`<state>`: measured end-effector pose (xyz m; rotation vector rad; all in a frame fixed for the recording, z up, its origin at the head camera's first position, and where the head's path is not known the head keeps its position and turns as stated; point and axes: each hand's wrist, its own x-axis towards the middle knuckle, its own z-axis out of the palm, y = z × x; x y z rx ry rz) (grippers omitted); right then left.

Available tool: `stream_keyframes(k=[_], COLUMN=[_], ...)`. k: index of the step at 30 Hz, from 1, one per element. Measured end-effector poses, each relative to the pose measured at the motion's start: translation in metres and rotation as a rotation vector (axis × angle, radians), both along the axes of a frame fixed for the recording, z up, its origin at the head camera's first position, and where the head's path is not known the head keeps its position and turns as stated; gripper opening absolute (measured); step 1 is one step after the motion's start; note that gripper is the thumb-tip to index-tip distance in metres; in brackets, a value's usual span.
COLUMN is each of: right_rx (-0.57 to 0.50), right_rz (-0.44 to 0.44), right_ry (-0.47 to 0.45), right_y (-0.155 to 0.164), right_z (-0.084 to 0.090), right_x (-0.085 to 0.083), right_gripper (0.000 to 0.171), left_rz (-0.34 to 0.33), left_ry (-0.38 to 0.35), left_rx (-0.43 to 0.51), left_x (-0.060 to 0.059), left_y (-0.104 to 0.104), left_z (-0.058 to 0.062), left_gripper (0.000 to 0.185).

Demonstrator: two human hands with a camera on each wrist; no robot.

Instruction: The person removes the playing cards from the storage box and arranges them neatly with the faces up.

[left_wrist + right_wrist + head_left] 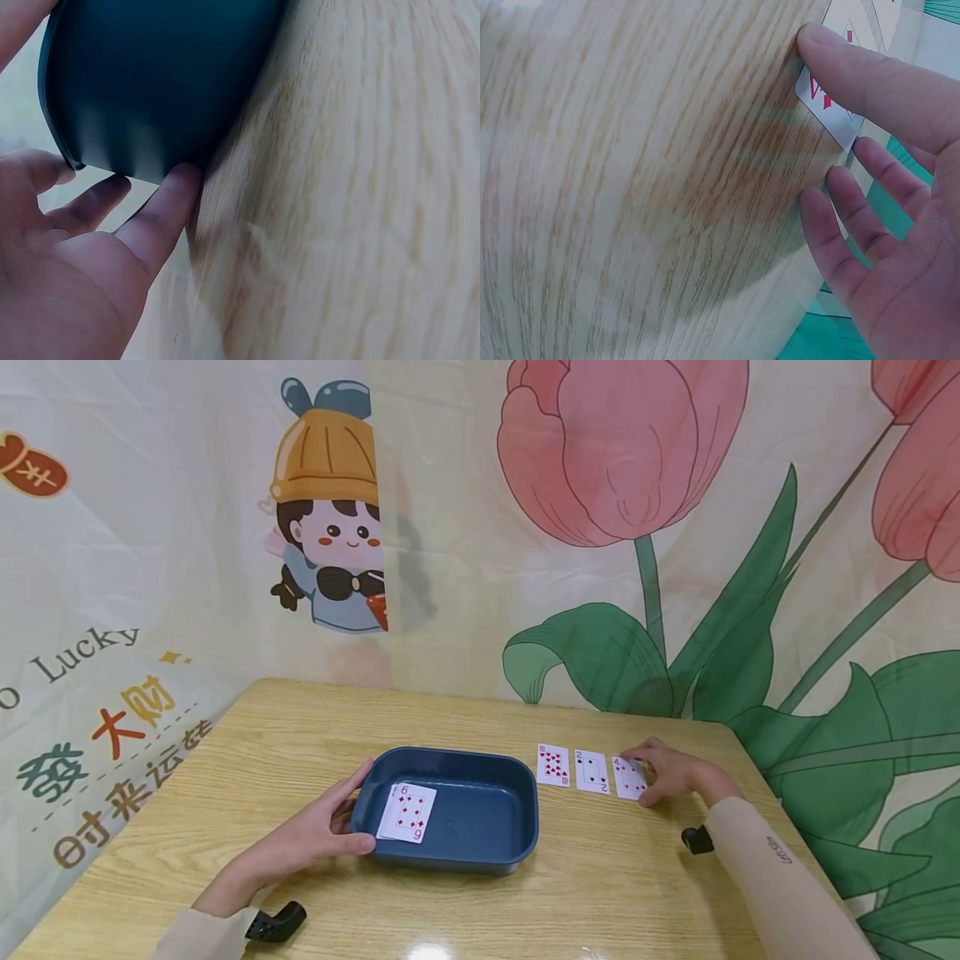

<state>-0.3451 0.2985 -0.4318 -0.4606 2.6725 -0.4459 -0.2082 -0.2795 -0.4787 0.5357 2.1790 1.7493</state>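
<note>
My left hand (311, 831) holds the left end of a dark blue rectangular tray (480, 860), thumb at the near corner and fingers along the end wall. Fingertips touch the tray's wall (165, 75) in the left wrist view. Inside the tray, at its left, lies a small stack of playing cards topped by a six of diamonds (408, 812). To the right, my right hand (678, 772) pinches a red four playing card (628, 779) by its edges against the table. Thumb and index finger partly cover this card (817, 94) in the right wrist view.
A ten of hearts (552, 765) and a black two (592, 772) lie face up in a row between the tray and the red four. The wooden table (300, 718) meets a printed cloth backdrop (450, 635) at its far edge. Black wrist devices (277, 924) sit at both cuffs.
</note>
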Motion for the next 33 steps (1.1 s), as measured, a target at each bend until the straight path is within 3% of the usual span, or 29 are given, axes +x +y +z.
stream_keyframes(k=[16, 27, 33], right_rx=[-0.009, -0.065, -0.105], right_rz=[-0.014, -0.021, -0.008], right_ry=[-0.003, 0.003, 0.022], right_y=[0.001, 0.005, 0.011], right_z=[0.002, -0.006, -0.002], right_x=[0.003, 0.001, 0.003], right_gripper=[0.087, 0.099, 0.094], left_rz=[0.004, 0.019, 0.01], left_ry=[-0.005, -0.026, -0.014], left_rx=[-0.015, -0.027, -0.022], left_x=[-0.001, -0.001, -0.001], left_y=[0.001, -0.001, -0.001], left_z=[0.002, -0.002, 0.0], left_gripper=[0.109, 0.109, 0.109])
